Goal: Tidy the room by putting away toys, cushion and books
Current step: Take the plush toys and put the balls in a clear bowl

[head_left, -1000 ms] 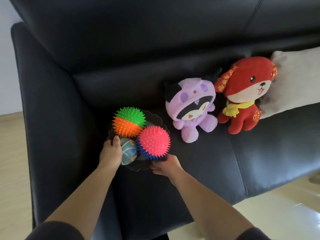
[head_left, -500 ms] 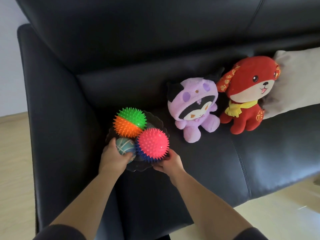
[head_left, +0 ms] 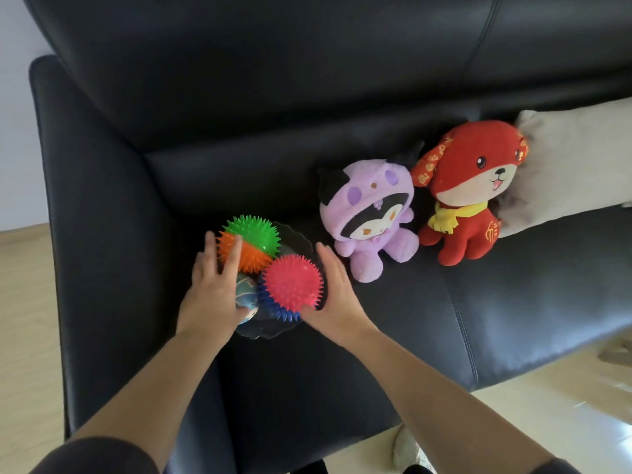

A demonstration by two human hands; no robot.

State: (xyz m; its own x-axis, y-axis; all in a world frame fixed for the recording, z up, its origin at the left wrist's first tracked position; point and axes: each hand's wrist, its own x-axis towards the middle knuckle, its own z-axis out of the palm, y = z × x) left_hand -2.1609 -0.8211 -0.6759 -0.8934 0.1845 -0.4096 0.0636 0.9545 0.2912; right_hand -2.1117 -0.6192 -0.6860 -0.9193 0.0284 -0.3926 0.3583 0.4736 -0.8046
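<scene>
Pale glossy flooring (head_left: pixel 533 405) is edging the black leather sofa (head_left: pixel 307 388), whose smooth seat we are leaning over with both bare forearms stretched forward. Our left hand (head_left: pixel 212 292) is lying with straight, slightly spread fingers over the orange half of a green-and-orange spiky ball (head_left: pixel 256 241). Our right hand (head_left: pixel 337 295) is held flat, fingers straight and together, against the right side of a pink-and-blue spiky ball (head_left: pixel 290 283). Half a second ago both hands were curled low at the near rim of the dish; now they are opened and flanking the balls. A smooth blue-green ball (head_left: pixel 246 290) is peeking out beside our left palm. All three are sitting in a dark, glossy, scallop-edged dish (head_left: pixel 273 331) on the seat. Farther right, a fuzzy lilac plush (head_left: pixel 372 213) and a red plush dog (head_left: pixel 468 189) with a yellow scarf are sitting upright, the dog touching a beige fabric cushion (head_left: pixel 574 165).
</scene>
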